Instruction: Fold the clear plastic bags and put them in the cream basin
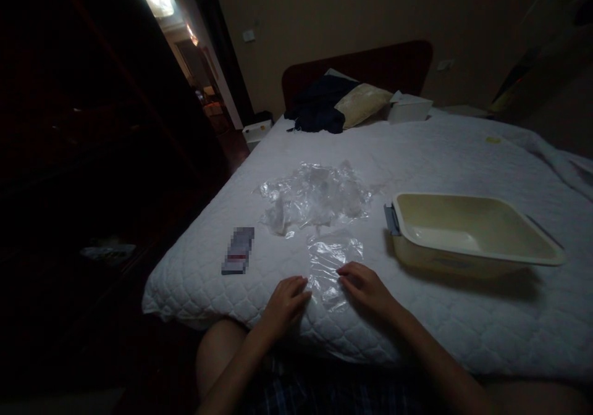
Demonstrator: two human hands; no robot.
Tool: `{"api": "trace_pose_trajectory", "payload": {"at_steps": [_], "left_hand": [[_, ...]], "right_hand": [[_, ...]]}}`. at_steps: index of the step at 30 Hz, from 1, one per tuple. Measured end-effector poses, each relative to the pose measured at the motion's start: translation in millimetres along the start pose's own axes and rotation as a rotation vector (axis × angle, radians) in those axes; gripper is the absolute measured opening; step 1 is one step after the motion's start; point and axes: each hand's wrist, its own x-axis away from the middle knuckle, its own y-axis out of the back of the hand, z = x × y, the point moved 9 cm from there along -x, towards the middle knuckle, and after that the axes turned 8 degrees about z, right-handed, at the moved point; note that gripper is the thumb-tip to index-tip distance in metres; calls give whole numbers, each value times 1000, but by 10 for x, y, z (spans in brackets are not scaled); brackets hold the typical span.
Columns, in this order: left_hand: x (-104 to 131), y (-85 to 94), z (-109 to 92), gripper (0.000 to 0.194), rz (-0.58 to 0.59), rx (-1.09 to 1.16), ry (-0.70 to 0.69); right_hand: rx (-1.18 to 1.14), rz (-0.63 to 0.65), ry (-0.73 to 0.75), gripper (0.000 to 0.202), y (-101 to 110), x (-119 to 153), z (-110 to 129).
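Observation:
A clear plastic bag point(330, 264) lies flat and wrinkled on the white quilted bed cover, close to the bed's near edge. My left hand point(286, 301) is at the bag's lower left edge, palm down, fingers stretched forward and thumb apart. From the other side, my right hand point(365, 286) rests its fingertips and thumb on the bag's right part, the fingers loosely bent and apart. Neither hand visibly grips the plastic. Just beyond the bag, a loose heap of crumpled clear plastic bags point(319, 192) is spread out.
On the right stands a cream plastic tub point(467, 257) with a grey side clip. A pixelated dark packet point(238, 251) lies left of the hands. Dark cloth point(319, 103), a beige pillow point(364, 103) and a white box point(410, 107) are by the headboard point(370, 54).

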Motion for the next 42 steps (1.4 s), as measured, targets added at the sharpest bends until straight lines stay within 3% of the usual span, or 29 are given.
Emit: {"api": "trace_pose_trajectory", "payload": {"at_steps": [4, 8, 12, 15, 18, 23, 30, 36, 42], "left_hand": [[-67, 59, 57, 33, -29, 117, 43], [-230, 106, 153, 26, -92, 299, 119], [-422, 48, 317, 20, -157, 422, 283], [-525, 23, 341, 15, -206, 464, 310], [-544, -23, 364, 12, -224, 561, 313], [-478, -167, 484, 20, -187, 668, 435], [-604, -159, 439, 27, -180, 641, 429], [-650, -213, 478, 25, -200, 753, 452], [-588, -312, 542, 24, -278, 865, 535]], "right_hand": [[81, 119, 52, 18, -131, -10, 110], [63, 126, 15, 17, -176, -13, 14], [-5, 66, 6, 16, -143, -16, -70], [46, 64, 46, 17, -109, -16, -3], [183, 130, 87, 18, -131, 6, 117], [305, 218, 109, 16, -223, 37, 205], [-74, -35, -137, 39, -89, -163, -55], [-241, 40, -278, 37, -268, -294, -307], [-286, 97, -255, 25, -360, -291, -356]]}}
